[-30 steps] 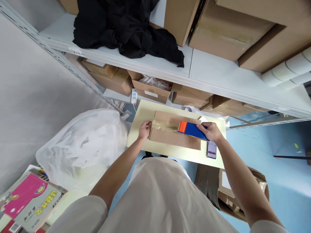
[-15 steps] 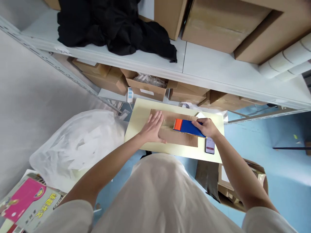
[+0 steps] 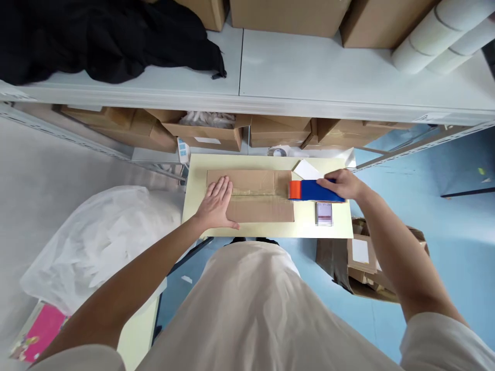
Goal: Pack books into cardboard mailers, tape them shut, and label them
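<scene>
A flat-topped cardboard box (image 3: 255, 208) lies across the pale yellow table (image 3: 195, 193), with a strip of clear tape along its middle seam. My left hand (image 3: 217, 205) rests flat on the box's left end, fingers stretched out and thumb apart. In my right hand (image 3: 343, 184) is a blue tape dispenser (image 3: 314, 190) with an orange front end. That orange end is at the box's right edge, and my fingers are wrapped round the blue body. Just below the dispenser a phone (image 3: 324, 214) lies on the table.
White paper (image 3: 305, 169) and a tape roll (image 3: 279, 152) lie toward the table's back. Behind stands a shelf (image 3: 286, 67) with cartons, black cloth (image 3: 116, 44) and white rolls (image 3: 436, 38). A plastic bag (image 3: 100, 237) is at left, an open carton (image 3: 332, 257) on the floor at right.
My right hand has drawn the tape dispenser rightward along the box to its right edge. My left hand stays on the box. The camera view has turned and shifted.
</scene>
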Action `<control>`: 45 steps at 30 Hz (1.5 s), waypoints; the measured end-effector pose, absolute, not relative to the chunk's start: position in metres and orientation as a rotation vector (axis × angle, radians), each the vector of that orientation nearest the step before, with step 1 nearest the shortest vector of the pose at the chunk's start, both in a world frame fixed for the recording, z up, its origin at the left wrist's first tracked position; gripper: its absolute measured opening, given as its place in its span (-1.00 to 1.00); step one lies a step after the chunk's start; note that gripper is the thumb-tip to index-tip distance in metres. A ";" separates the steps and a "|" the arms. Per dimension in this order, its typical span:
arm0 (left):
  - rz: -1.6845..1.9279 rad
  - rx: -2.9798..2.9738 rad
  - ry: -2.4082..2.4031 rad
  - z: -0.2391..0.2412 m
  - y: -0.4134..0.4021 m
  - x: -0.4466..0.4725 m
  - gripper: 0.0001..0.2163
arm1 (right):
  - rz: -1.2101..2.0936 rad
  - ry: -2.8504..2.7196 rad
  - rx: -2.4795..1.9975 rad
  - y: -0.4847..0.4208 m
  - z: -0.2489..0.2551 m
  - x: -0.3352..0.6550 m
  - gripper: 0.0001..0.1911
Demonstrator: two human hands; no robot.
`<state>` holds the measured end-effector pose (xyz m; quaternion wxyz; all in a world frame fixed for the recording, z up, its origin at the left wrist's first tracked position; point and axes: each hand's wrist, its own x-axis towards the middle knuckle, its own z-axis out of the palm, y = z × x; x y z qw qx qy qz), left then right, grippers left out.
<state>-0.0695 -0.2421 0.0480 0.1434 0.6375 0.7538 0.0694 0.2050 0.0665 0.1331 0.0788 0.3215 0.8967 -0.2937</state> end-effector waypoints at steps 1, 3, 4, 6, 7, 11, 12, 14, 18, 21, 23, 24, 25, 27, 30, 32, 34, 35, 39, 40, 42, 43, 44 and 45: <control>0.190 1.825 2.171 0.048 -0.242 -0.070 0.33 | -0.904 2.673 1.002 0.075 0.125 0.218 -0.40; 0.162 1.808 2.171 0.050 -0.243 -0.072 0.31 | -0.993 2.645 1.050 0.086 0.105 0.235 -0.40; 0.147 1.804 2.171 0.051 -0.244 -0.074 0.31 | -1.040 2.644 1.052 0.087 0.096 0.239 -0.41; 0.111 1.794 2.172 0.054 -0.246 -0.078 0.32 | -1.116 2.670 1.030 0.084 0.079 0.239 -0.43; 0.087 1.778 2.183 0.056 -0.245 -0.078 0.34 | -1.146 2.690 1.007 0.081 0.072 0.236 -0.44; -0.014 1.708 2.222 0.062 -0.223 -0.054 0.37 | -1.250 2.696 0.943 0.073 0.057 0.223 -0.47; -0.019 1.729 2.192 0.062 -0.211 -0.041 0.37 | -1.273 2.690 0.929 0.072 0.055 0.221 -0.48; 0.018 1.831 2.081 0.061 -0.185 -0.010 0.35 | -1.308 2.689 0.909 0.072 0.051 0.218 -0.48; 0.108 1.984 1.899 0.059 -0.140 0.036 0.29 | -1.338 2.676 0.874 0.075 0.045 0.218 -0.47; 0.118 2.010 1.843 0.058 -0.128 0.041 0.26 | -1.356 2.632 0.874 0.079 0.044 0.224 -0.45; 0.089 1.992 1.842 0.057 -0.127 0.037 0.27 | -1.378 2.599 0.881 0.084 0.045 0.233 -0.44; 0.071 1.982 1.844 0.057 -0.127 0.035 0.27 | -1.384 2.584 0.884 0.086 0.045 0.239 -0.43; 0.056 1.972 1.845 0.057 -0.128 0.034 0.27 | -1.377 2.571 0.886 0.089 0.045 0.246 -0.42; 0.034 1.956 1.842 0.058 -0.128 0.034 0.26 | -1.316 2.565 0.899 0.093 0.046 0.260 -0.41; 0.018 1.948 1.825 0.062 -0.128 0.036 0.20 | -1.118 2.589 0.923 0.092 0.052 0.270 -0.40; 0.010 1.950 1.823 0.066 -0.126 0.039 0.10 | -0.913 2.597 0.967 0.083 0.061 0.262 -0.40; 0.005 1.954 1.836 0.071 -0.122 0.042 0.00 | -0.700 2.592 1.057 0.067 0.074 0.240 -0.40; 0.001 1.957 1.842 0.073 -0.120 0.044 -0.03 | -0.623 2.594 1.109 0.058 0.082 0.225 -0.40; -0.044 1.992 1.843 0.077 -0.110 0.051 -0.08 | -0.459 2.625 1.050 0.021 0.107 0.170 -0.53; -0.053 1.997 1.842 0.077 -0.108 0.053 -0.09 | -0.424 2.613 0.997 0.013 0.109 0.162 -0.59; -0.048 1.993 1.838 0.075 -0.108 0.053 -0.12 | -0.381 2.568 0.907 0.001 0.106 0.154 -0.68; -0.033 1.988 1.834 0.073 -0.108 0.053 -0.13 | -0.379 2.547 0.890 -0.003 0.103 0.155 -0.69; -0.013 1.981 1.825 0.072 -0.109 0.051 -0.12 | -0.385 2.539 0.902 -0.005 0.100 0.158 -0.67; 0.013 1.973 1.816 0.070 -0.111 0.049 -0.11 | -0.396 2.545 0.942 -0.005 0.097 0.163 -0.62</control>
